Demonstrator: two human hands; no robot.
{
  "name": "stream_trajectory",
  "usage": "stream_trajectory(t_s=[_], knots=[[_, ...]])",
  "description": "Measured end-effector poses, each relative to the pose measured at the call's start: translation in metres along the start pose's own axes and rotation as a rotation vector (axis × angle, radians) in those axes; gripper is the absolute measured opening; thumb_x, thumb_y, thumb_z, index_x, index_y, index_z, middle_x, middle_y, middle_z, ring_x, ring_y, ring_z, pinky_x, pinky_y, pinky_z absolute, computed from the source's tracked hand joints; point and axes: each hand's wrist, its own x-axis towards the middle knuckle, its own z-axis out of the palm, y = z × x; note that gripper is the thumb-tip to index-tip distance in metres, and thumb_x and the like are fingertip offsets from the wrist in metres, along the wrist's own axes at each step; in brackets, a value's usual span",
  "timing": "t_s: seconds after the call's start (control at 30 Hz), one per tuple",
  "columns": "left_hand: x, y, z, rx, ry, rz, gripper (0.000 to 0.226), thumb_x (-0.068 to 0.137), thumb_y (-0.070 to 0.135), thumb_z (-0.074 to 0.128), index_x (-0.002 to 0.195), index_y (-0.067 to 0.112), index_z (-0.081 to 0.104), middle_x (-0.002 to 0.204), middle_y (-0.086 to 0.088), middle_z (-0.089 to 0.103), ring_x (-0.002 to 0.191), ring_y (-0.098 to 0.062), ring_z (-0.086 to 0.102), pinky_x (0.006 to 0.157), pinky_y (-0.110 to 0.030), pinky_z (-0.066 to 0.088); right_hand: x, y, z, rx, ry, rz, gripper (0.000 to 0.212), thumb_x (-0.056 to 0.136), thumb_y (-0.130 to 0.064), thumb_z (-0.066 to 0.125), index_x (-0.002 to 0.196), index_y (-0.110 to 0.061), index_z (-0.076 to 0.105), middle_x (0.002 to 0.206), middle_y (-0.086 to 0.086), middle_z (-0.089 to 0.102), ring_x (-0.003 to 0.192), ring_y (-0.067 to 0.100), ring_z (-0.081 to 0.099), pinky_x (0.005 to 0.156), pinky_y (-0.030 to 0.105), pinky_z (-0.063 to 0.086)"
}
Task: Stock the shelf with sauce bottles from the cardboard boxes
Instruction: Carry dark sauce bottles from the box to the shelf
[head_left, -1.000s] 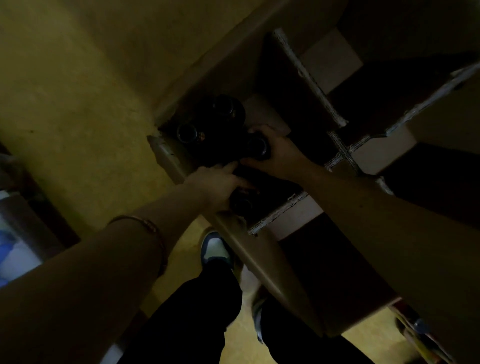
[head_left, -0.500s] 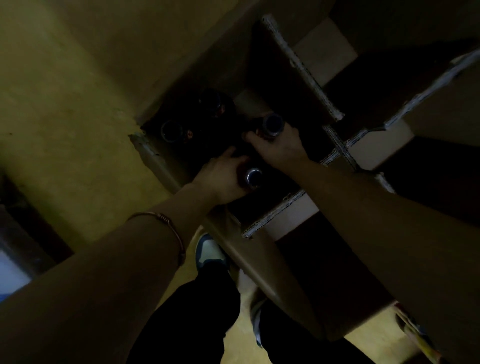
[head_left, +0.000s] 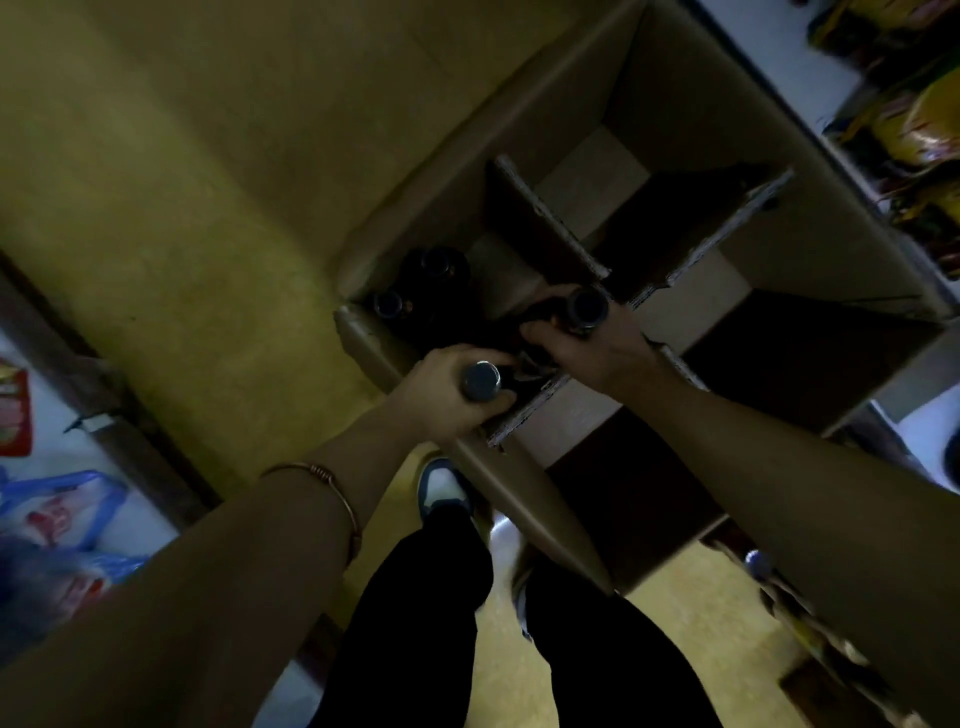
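Your left hand (head_left: 441, 395) grips a dark sauce bottle by the neck, its grey cap (head_left: 482, 379) showing above your curled fingers. Half a second ago that cap sat lower, down among the dividers; now it stands over the near rim of the cardboard box (head_left: 524, 483). Your right hand (head_left: 597, 348) holds a second bottle, fingers wrapped round the neck below its dark cap (head_left: 587, 307), and it has risen too, level with the top edge of the cardboard divider (head_left: 550, 218). A second ago both hands were sunk deeper in the box, with the caps hardly showing.

Two more bottles (head_left: 415, 291) stand in the far left corner of the box, close together, only their tops visible in the gloom. The other compartments are too dark to read.

The view has pulled back since then: a shelf with yellow packets (head_left: 914, 130) now shows at the upper right, and blue and red bags (head_left: 62, 519) at the lower left. A bangle (head_left: 322, 483) sits on your left forearm.
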Motion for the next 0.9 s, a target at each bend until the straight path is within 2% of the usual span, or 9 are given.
stream_trajectory(t_s=[0.13,0.17,0.2,0.27,0.33,0.53,0.63,0.77,0.9], knots=[[-0.033,0.035,-0.011,-0.066,0.109,-0.037,0.033,0.080,0.023,0.075,0.112,0.029,0.069,0.110,0.027,0.052,0.111,0.007,0.048,0.091,-0.008,0.037,-0.042,-0.035,-0.036,0.037,0.052,-0.035,0.011,0.085,-0.029,0.070,0.093,-0.026,0.063,0.098,-0.008,0.062,0.088,0.002,0.055,0.073,0.005,0.041],[-0.042,0.042,-0.013,-0.074,0.143,-0.034,0.031,0.080,0.021,0.076,0.108,0.031,0.070,0.106,0.031,0.051,0.107,0.009,0.048,0.088,-0.004,0.036,-0.052,-0.042,-0.045,0.014,0.057,-0.055,0.015,0.084,-0.031,0.069,0.095,-0.021,0.066,0.100,-0.007,0.064,0.091,0.005,0.057,0.075,0.006,0.043],[-0.052,0.052,-0.017,-0.087,0.173,-0.034,0.028,0.079,0.022,0.077,0.104,0.033,0.070,0.103,0.030,0.055,0.103,0.008,0.052,0.090,-0.006,0.040,-0.064,-0.051,-0.054,-0.009,0.060,-0.065,0.023,0.084,-0.034,0.068,0.098,-0.016,0.067,0.102,-0.003,0.066,0.095,0.010,0.059,0.082,0.015,0.047],[-0.075,0.074,-0.030,-0.115,0.202,-0.035,0.024,0.077,0.030,0.077,0.099,0.036,0.071,0.102,0.016,0.067,0.101,0.000,0.061,0.097,-0.026,0.048,-0.089,-0.068,-0.074,0.005,0.063,-0.060,0.028,0.085,-0.038,0.067,0.100,-0.015,0.065,0.102,0.002,0.065,0.099,0.017,0.059,0.090,0.034,0.050],[-0.101,0.105,-0.048,-0.100,0.202,-0.051,0.022,0.080,0.034,0.075,0.102,0.034,0.071,0.104,0.005,0.070,0.100,-0.005,0.063,0.098,-0.033,0.050,-0.119,-0.087,-0.095,0.076,0.114,-0.054,0.023,0.087,-0.039,0.066,0.096,-0.020,0.059,0.094,-0.003,0.061,0.092,0.013,0.058,0.087,0.032,0.049],[-0.175,0.217,-0.088,0.142,0.147,0.082,0.034,0.078,0.047,0.073,0.108,0.031,0.071,0.108,0.012,0.067,0.097,0.005,0.059,0.091,-0.018,0.049,-0.216,-0.132,-0.169,-0.007,0.282,-0.179,0.034,0.087,-0.042,0.063,0.095,-0.009,0.067,0.091,0.005,0.069,0.084,0.012,0.061,0.072,0.026,0.048],[-0.206,0.261,-0.091,0.204,0.163,0.139,0.047,0.066,0.066,0.064,0.104,0.039,0.070,0.107,0.015,0.069,0.099,0.003,0.062,0.093,-0.031,0.052,-0.272,-0.149,-0.197,-0.031,0.305,-0.201,0.032,0.086,-0.043,0.061,0.091,-0.012,0.067,0.090,0.004,0.069,0.087,0.015,0.062,0.077,0.030,0.049],[-0.248,0.322,-0.099,0.284,0.195,0.274,0.041,0.067,0.066,0.060,0.099,0.043,0.070,0.100,0.016,0.071,0.096,-0.001,0.065,0.086,-0.035,0.056,-0.349,-0.174,-0.226,-0.026,0.370,-0.167,0.042,0.077,-0.055,0.054,0.088,-0.016,0.068,0.087,0.003,0.069,0.086,0.018,0.063,0.081,0.039,0.052],[-0.288,0.382,-0.112,0.410,0.100,0.468,0.040,0.069,0.071,0.058,0.097,0.045,0.070,0.097,0.014,0.073,0.097,-0.006,0.067,0.082,-0.035,0.057,-0.423,-0.197,-0.247,0.032,0.490,-0.100,0.044,0.074,-0.053,0.056,0.082,-0.012,0.069,0.079,0.005,0.071,0.079,0.018,0.065,0.076,0.042,0.054]])
